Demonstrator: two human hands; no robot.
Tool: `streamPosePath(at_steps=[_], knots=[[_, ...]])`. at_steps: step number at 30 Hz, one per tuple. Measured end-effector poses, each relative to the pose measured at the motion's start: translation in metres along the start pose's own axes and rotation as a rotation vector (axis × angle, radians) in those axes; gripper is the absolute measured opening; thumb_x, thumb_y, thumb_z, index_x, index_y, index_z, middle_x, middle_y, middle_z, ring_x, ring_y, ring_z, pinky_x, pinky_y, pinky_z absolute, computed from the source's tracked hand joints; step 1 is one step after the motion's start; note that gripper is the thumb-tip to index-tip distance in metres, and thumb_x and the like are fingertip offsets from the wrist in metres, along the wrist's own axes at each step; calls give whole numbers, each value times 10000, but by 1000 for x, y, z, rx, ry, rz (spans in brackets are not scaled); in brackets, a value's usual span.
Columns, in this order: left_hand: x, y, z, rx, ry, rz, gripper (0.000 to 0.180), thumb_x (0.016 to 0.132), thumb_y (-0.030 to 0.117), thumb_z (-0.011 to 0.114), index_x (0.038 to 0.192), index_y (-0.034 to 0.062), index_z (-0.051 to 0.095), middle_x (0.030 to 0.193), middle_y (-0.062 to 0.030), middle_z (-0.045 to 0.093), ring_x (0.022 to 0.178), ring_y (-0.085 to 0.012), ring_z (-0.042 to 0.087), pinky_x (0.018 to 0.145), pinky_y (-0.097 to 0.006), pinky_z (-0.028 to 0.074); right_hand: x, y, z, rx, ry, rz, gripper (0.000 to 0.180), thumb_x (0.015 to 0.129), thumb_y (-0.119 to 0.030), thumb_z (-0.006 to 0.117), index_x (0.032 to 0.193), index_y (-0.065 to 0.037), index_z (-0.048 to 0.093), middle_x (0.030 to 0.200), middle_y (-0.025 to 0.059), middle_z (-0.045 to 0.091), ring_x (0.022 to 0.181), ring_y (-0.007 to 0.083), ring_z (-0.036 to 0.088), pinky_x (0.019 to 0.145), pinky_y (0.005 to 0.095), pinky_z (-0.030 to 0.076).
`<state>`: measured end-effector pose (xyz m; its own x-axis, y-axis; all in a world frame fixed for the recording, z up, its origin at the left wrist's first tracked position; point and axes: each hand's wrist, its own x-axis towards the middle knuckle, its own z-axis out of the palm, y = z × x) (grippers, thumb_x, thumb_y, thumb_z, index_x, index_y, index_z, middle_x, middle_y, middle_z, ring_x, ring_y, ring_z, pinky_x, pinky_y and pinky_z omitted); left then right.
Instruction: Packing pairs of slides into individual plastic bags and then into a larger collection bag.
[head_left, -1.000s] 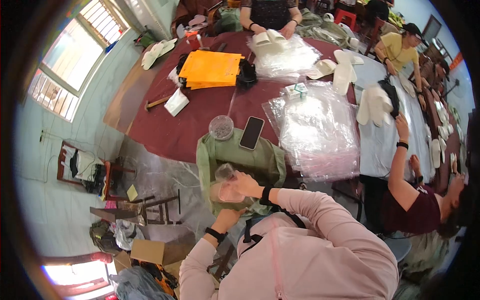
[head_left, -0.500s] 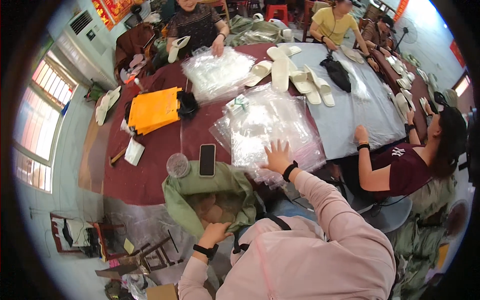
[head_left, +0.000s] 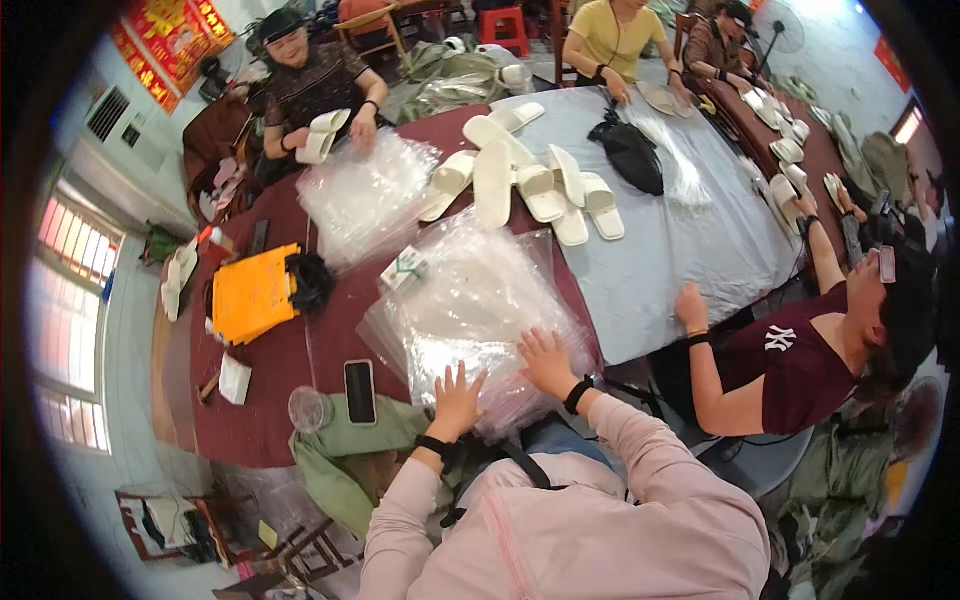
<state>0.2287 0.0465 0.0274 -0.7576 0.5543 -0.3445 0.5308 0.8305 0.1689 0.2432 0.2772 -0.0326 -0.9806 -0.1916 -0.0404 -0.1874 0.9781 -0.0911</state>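
We had both hands flat on the stack of clear plastic bags [head_left: 470, 310] at the near edge of the table [head_left: 270, 400]. Our left hand [head_left: 457, 398] lay on the stack's near left corner with its fingers spread apart, gripping nothing. Our right hand [head_left: 545, 362] pressed on the near right part of the same stack, fingers likewise splayed and closed on nothing (each wrist wore a dark band).

Just left of our left hand a black phone [head_left: 359, 391] lay on the dark red cloth, with a clear round lid [head_left: 309, 408] beside it and a green garment [head_left: 345, 455] hanging over the table's near edge. Farther along the left edge sat a small white box [head_left: 234, 379] and a flat orange package [head_left: 253, 293].

On our right a person in a maroon shirt rested a hand [head_left: 691, 307] on the grey cloth [head_left: 690, 250] at that edge.

Past the bags, white slippers [head_left: 530, 180] lay in a loose group near the table's middle, a second heap of clear bags [head_left: 370, 195] toward the far left corner, and a black bag [head_left: 632, 155] toward the far edge.
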Motion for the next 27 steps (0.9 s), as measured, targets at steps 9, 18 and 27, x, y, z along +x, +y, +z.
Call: streamPosePath(at_steps=[9, 18, 27], knots=[[62, 33, 24, -13, -208, -54, 950, 643, 414, 764, 1406, 393, 198, 1465, -216, 132, 1292, -495, 189, 948, -659, 271, 51, 66, -55, 613, 552, 306, 360, 791, -256, 641, 1074, -43, 578, 1057, 96, 599, 979, 235, 552, 872, 407, 392], [62, 40, 38, -24, -201, -167, 766, 742, 393, 668, 1391, 373, 261, 1481, -207, 80, 1308, -512, 126, 973, -685, 186, 163, 200, 8, 1298, 449, 1028, 645, 834, -344, 618, 1305, 4, 347, 1133, 170, 526, 1010, 267, 542, 814, 365, 430], [70, 47, 36, -99, -256, -194, 742, 756, 250, 645, 1390, 366, 277, 1489, -194, 56, 1320, -504, 108, 979, -685, 180, 167, 213, -15, 2269, 88, 800, 284, 841, -66, 568, 1111, -16, 497, 1040, 92, 601, 928, 192, 593, 735, 310, 482]])
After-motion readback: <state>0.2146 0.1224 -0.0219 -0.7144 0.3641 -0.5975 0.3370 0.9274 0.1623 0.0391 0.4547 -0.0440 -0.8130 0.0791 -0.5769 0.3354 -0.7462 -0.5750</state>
